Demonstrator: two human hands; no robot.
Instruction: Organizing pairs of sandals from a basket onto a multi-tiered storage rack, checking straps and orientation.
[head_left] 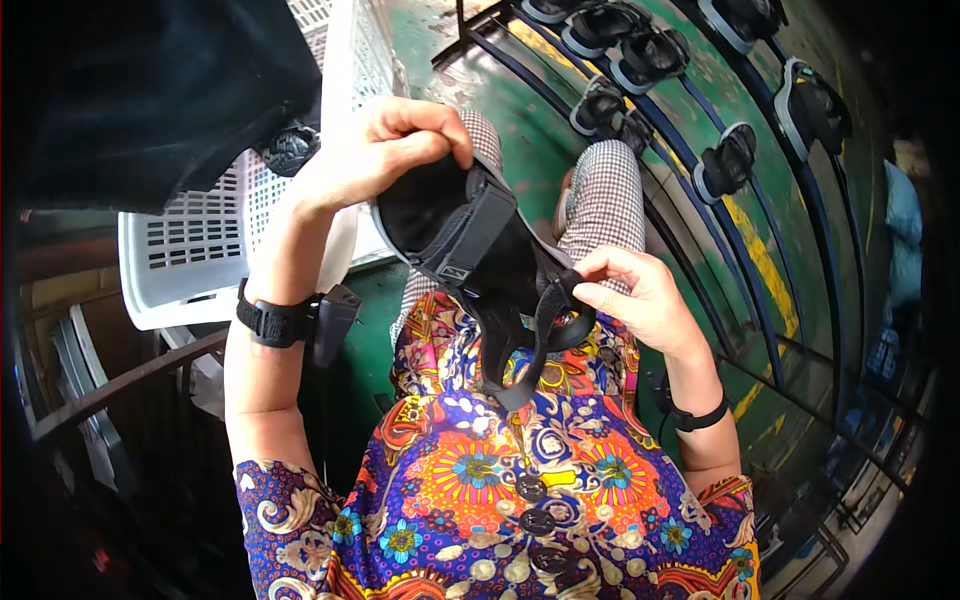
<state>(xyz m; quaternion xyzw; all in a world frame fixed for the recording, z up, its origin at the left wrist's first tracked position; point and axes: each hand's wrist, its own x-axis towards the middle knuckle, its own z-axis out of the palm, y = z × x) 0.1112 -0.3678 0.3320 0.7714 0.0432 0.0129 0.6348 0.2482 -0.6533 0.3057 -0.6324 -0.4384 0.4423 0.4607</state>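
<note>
Single view: a head-worn fisheye camera looking steeply down along the wearer's torso, close to the work. The patterned shirt (520,500) fills the 6 o'clock edge. The left hand (375,150) sits at 11 o'clock of centre, the right hand (640,295) at 3 o'clock. The green floor (520,120) and rails bend toward the rim from 12 to 4 o'clock.

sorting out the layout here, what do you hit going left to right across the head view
white plastic crate → left hand → black sandal held in both hands → right hand → sandals on the rail rack
</note>
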